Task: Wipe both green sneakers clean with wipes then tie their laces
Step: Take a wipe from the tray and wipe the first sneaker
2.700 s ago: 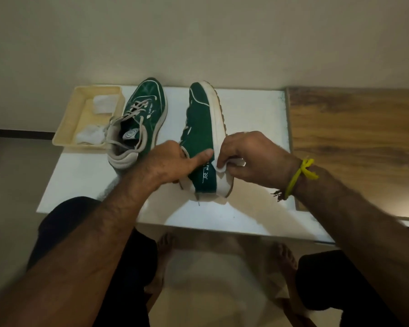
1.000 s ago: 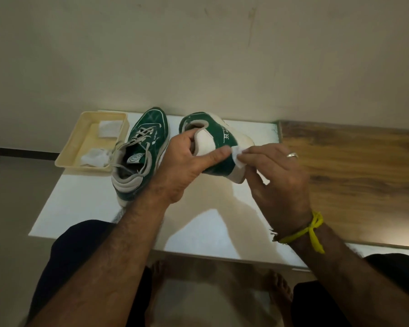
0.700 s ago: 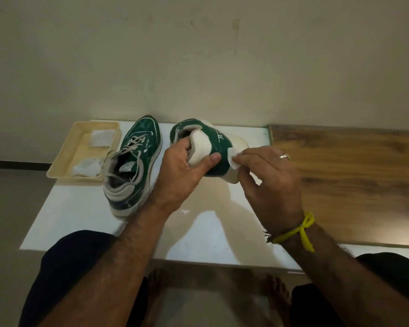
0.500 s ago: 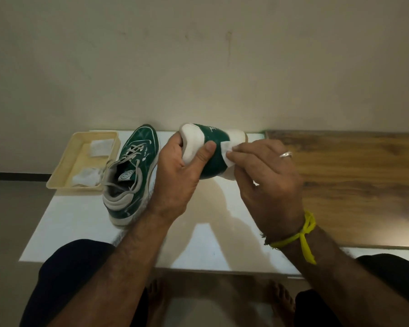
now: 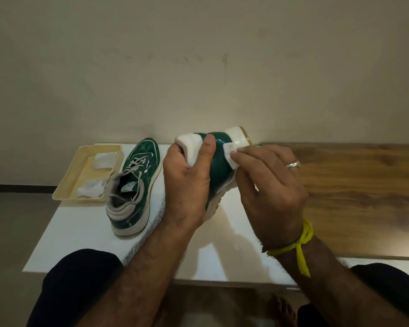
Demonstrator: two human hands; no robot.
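Over the white table (image 5: 85,234), left hand (image 5: 187,185) grips sneaker (image 5: 219,161); right hand (image 5: 267,187) wipes.

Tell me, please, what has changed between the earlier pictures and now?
The left hand has lifted the held sneaker off the white table and turned it heel-up; the right hand moved its wipe onto the green heel. The other sneaker and tray stayed put.

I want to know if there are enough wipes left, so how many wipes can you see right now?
3. One wipe is pressed on the held sneaker by the right hand. Two lie in the tray: far wipe, near wipe. Others may be hidden.
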